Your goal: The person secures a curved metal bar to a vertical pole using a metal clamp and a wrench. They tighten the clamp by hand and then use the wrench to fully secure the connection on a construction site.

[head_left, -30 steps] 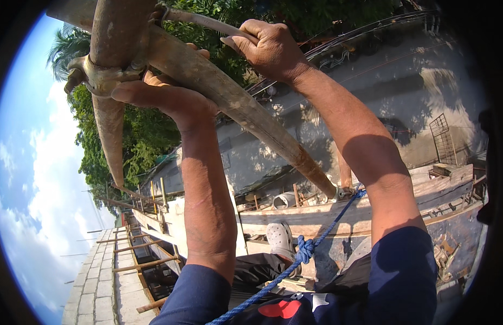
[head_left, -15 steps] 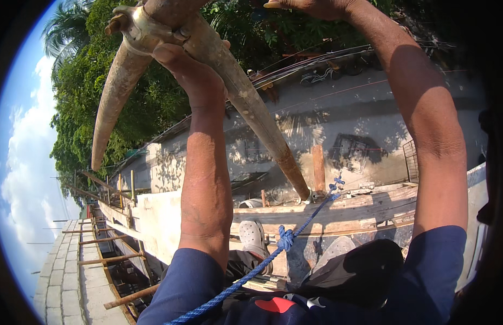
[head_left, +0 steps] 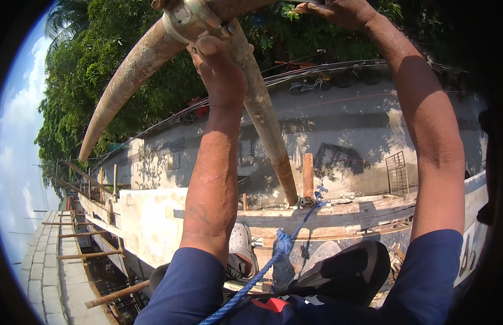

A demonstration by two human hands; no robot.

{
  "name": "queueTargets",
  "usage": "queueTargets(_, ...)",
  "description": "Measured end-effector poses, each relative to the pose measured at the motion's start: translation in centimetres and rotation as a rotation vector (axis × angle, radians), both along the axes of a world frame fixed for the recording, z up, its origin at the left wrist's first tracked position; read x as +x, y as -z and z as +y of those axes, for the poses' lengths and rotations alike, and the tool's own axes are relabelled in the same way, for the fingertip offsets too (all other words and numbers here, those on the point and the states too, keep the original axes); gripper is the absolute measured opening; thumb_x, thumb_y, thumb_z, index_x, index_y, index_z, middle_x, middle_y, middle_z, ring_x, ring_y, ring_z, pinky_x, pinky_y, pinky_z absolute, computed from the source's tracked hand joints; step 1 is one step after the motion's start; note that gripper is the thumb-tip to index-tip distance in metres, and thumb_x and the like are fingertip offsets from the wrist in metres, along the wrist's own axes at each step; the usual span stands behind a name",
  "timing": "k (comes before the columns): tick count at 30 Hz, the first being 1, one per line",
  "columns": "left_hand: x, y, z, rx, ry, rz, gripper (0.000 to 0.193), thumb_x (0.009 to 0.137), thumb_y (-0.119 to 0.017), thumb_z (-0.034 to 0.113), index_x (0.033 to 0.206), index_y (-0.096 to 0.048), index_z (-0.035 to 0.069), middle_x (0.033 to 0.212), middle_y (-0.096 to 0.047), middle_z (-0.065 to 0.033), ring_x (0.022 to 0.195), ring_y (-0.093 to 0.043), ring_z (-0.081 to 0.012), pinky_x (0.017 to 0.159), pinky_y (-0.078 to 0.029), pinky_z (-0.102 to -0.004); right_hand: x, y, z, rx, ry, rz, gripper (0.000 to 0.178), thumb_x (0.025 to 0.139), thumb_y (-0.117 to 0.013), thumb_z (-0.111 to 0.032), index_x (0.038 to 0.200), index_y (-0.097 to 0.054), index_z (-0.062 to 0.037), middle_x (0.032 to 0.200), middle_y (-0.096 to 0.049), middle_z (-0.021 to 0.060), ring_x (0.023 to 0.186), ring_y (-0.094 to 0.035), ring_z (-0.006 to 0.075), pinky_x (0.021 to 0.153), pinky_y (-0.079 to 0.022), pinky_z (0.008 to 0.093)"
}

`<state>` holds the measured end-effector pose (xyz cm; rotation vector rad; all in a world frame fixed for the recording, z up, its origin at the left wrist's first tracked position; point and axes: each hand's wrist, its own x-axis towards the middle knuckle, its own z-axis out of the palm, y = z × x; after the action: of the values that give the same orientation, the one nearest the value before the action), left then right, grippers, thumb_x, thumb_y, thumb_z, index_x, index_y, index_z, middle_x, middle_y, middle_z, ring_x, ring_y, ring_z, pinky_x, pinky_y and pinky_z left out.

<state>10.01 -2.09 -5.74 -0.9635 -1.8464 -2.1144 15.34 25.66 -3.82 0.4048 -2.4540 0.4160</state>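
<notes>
My left hand [head_left: 221,73] is closed around the upright scaffold pipe [head_left: 268,122], just below a metal clamp [head_left: 187,21], its thumb raised beside the clamp. A second rusty pipe [head_left: 129,67] slants from the clamp down to the left. Another pipe [head_left: 238,7] crosses at the upper edge. My right hand [head_left: 346,13] is raised at the top, to the right of the clamp. Its fingers look curled around a thin greyish thing, mostly cut off by the picture's edge. Below, a knotted blue rope [head_left: 283,244] runs from my body towards the foot of the upright pipe.
I am high up, with wooden planks [head_left: 343,214] under my feet and a pale board [head_left: 148,216] at left. A block wall [head_left: 45,271] and timber poles [head_left: 118,294] stand lower left. Far below lies a road [head_left: 349,127], with cables [head_left: 316,67] and trees [head_left: 110,38] beyond.
The view has shifted, so the road and planks sit further left. The clamp, my left hand and my right hand appear further right. My left hand keeps its grip on the upright pipe.
</notes>
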Motion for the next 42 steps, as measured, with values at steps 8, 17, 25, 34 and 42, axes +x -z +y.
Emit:
queueTargets(8, -0.2, -0.1, -0.5, -0.076, 0.013, -0.007, 0.100, 0.083, -0.037, 0.091, 0.136, -0.040, 0.007, 0.108, -0.062, -0.0107, 0.089, -0.067, -0.0230, 0.077, -0.058, -0.0397, -2.0, 2.5, 1.8, -0.224, 0.156, -0.126, 0.042, 0.098, -0.061, -0.052, 0.114, -0.072, -0.0151, 0.088, -0.069, 0.0118, 0.077, -0.065, 0.0243, 0.072, -0.051, 0.0431)
queueTargets(17, -0.4, 0.2, -0.7, -0.066, 0.013, 0.001, 0.102, 0.082, -0.046, 0.089, 0.138, -0.040, 0.004, 0.114, -0.060, -0.0112, 0.089, -0.068, -0.0214, 0.073, -0.059, -0.0368, 12.3, 11.6, -9.1, -1.475, 0.092, -0.569, 0.009, 0.096, -0.063, -0.012, 0.097, -0.056, -0.0067, 0.063, -0.056, 0.0018, 0.040, -0.047, 0.0080, 0.036, -0.034, 0.0252)
queueTargets(25, -1.4, 0.8, -0.3, 0.022, 0.139, 0.010, 0.113, 0.082, -0.054, 0.084, 0.154, -0.027, 0.003, 0.137, -0.050, -0.0143, 0.118, -0.052, -0.0236, 0.099, -0.042, -0.0372, 21.9, 2.9, -16.1, -1.410, 0.061, -0.354, 0.038, 0.104, -0.060, -0.040, 0.113, -0.068, -0.0037, 0.064, -0.051, -0.0049, 0.060, -0.046, 0.0024, 0.054, -0.032, 0.0197)
queueTargets(34, 0.0, -0.8, -1.0, -0.058, 0.042, 0.059, 0.115, 0.084, -0.065, 0.074, 0.160, -0.017, 0.002, 0.149, -0.047, -0.0175, 0.134, -0.047, -0.0226, 0.113, -0.035, -0.0371, 19.2, -8.7, -17.2, -0.489, 0.345, 0.098, 0.024, 0.097, -0.070, -0.028, 0.095, -0.069, -0.0049, 0.074, -0.061, 0.0072, 0.066, -0.056, 0.0175, 0.061, -0.044, 0.0354)
queueTargets(42, 0.5, -1.4, -1.2, -0.015, 0.134, 0.006, 0.116, 0.074, -0.076, 0.070, 0.157, -0.026, 0.005, 0.138, -0.061, -0.0165, 0.127, -0.060, -0.0289, 0.106, -0.045, -0.0395, 16.7, -18.5, -16.2, 0.339, 0.533, -0.014, 0.014, 0.098, -0.062, -0.023, 0.098, -0.068, -0.0098, 0.089, -0.067, 0.0108, 0.087, -0.067, 0.0331, 0.077, -0.051, 0.0457)
